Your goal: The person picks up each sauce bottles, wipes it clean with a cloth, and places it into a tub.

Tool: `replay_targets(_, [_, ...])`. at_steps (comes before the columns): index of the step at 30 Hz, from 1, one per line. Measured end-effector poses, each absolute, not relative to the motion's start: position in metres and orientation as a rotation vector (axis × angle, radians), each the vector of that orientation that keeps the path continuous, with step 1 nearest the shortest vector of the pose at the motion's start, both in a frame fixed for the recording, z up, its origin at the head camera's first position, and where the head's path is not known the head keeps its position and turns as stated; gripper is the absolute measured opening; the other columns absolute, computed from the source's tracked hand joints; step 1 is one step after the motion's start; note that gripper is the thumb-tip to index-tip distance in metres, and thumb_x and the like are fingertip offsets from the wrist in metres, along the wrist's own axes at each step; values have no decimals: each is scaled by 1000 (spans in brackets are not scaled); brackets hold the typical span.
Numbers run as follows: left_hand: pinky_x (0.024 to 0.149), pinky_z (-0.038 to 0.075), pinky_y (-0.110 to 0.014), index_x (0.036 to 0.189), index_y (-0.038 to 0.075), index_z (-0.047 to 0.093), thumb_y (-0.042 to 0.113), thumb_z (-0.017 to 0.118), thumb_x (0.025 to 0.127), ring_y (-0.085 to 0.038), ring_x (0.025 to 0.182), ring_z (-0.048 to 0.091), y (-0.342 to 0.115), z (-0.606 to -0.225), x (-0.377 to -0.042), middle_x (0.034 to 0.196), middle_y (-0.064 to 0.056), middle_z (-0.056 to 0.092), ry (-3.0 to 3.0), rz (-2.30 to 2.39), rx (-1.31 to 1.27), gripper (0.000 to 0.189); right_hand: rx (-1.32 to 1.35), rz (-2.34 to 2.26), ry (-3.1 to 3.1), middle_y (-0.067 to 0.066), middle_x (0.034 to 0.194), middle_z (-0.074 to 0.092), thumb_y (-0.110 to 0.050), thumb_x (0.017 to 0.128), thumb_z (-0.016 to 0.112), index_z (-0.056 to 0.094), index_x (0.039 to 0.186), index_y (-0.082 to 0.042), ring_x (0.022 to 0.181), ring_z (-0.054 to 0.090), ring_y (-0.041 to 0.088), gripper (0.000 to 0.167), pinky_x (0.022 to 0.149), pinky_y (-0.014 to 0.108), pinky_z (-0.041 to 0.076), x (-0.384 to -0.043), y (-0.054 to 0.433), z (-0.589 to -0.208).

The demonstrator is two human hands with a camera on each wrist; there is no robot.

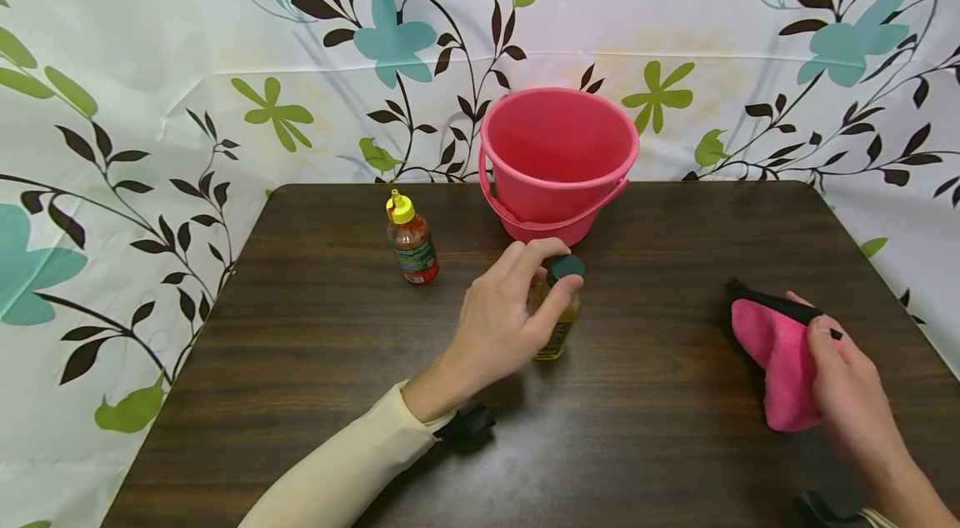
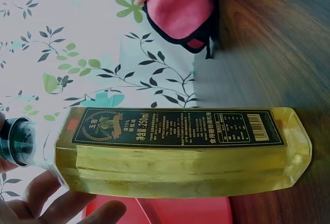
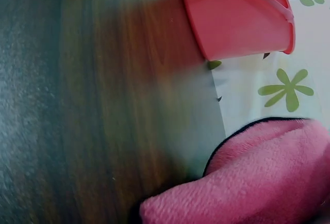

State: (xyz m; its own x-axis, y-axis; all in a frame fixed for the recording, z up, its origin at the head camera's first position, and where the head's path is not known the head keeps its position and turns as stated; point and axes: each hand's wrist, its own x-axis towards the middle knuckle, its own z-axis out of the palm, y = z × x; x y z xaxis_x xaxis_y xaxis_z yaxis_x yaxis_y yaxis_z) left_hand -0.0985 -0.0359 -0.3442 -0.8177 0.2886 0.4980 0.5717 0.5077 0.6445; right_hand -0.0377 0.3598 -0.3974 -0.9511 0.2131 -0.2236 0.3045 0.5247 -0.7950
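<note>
My left hand (image 1: 504,313) pinches a glass bottle of yellow oil (image 1: 557,336) by its dark green cap (image 1: 566,266), thumb on one side and fingers on the other. In the left wrist view the oil bottle (image 2: 175,175) shows a black label with gold print, its base right at the wooden surface. At the right, my right hand (image 1: 851,382) holds a pink cloth (image 1: 787,366) with black trim, thumb on top of its edge. The cloth (image 3: 258,182) hangs in folds low in the right wrist view, where the hand is mostly hidden.
Behind the oil bottle, a pink bucket (image 1: 555,199) stands at the table's back edge with its handle folded down. A sauce bottle (image 1: 414,249) with red contents and a yellow cap stands to its left. The dark wooden table (image 1: 315,395) meets a leaf-patterned sheet (image 1: 225,37).
</note>
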Motion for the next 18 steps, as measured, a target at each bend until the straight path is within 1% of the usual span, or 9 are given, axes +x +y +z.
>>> replay_targets(2, [71, 54, -27, 133, 23, 62, 39, 65, 103, -17, 93, 68, -36, -344, -99, 99, 3, 61, -2425, -1210, -716, 34, 476, -1361, 2665, 6, 159, 43, -54, 113, 21, 23, 166, -49, 131, 47, 22, 53, 82, 28, 47, -39, 357, -397])
replay_targets(5, [71, 54, -27, 133, 24, 62, 39, 65, 103, -17, 93, 68, -35, -344, -99, 98, 3, 61, -2425, -1212, -714, 34, 427, -1339, 2719, 6, 174, 33, -51, 114, 24, 23, 167, -46, 152, 38, 11, 53, 91, 14, 41, -39, 354, -401])
replay_targets(8, [71, 54, -27, 133, 24, 62, 39, 65, 103, -17, 94, 68, -35, -344, -99, 98, 3, 60, -2428, -1219, -715, 34, 367, -1354, 2760, 2, 170, 41, -50, 114, 27, 25, 167, -43, 150, 42, -2, 53, 85, -2, 37, -39, 353, -404])
replay_targets(10, [71, 54, -26, 133, 24, 62, 39, 65, 103, -18, 94, 68, -35, -345, -99, 98, 3, 60, -2429, -1223, -716, 34, 365, -1350, 2777, 0, 170, 42, -49, 114, 29, 25, 167, -42, 149, 42, -1, 53, 88, -1, 36, -40, 352, -406])
replay_targets(12, [71, 53, -26, 133, 24, 62, 39, 65, 103, -18, 93, 68, -35, -344, -99, 98, 3, 60, -2429, -1223, -717, 34, 383, -1323, 2793, 3, 170, 42, -48, 114, 30, 25, 167, -44, 154, 40, 8, 53, 99, 4, 34, -41, 350, -407])
replay_targets(13, [70, 53, -26, 133, 24, 62, 39, 65, 103, -18, 93, 68, -35, -344, -99, 98, 3, 60, -2429, -1222, -717, 34, 385, -1301, 2810, 7, 170, 41, -48, 114, 32, 25, 167, -42, 156, 40, 17, 54, 110, 13, 37, -42, 349, -408])
replay_targets(15, [70, 53, -26, 133, 24, 62, 39, 65, 103, -17, 93, 68, -36, -344, -99, 97, 3, 60, -2428, -1223, -718, 34, 373, -1243, 2842, 16, 170, 40, -46, 114, 35, 24, 169, -39, 156, 39, 36, 56, 124, 41, 39, -43, 346, -408])
replay_targets(16, [70, 53, -26, 133, 24, 62, 39, 65, 103, -17, 93, 68, -36, -344, -99, 97, 3, 60, -2428, -1223, -718, 34, 356, -1213, 2854, 20, 169, 39, -45, 114, 36, 24, 169, -37, 155, 38, 44, 57, 124, 58, 38, -44, 344, -409])
replay_targets(18, [70, 53, -26, 133, 24, 62, 39, 65, 103, -17, 93, 67, -36, -344, -99, 97, 3, 60, -2427, -1224, -719, 34, 296, -1149, 2869, 28, 167, 37, -44, 114, 39, 21, 171, -31, 149, 36, 60, 61, 112, 80, 34, -46, 342, -410])
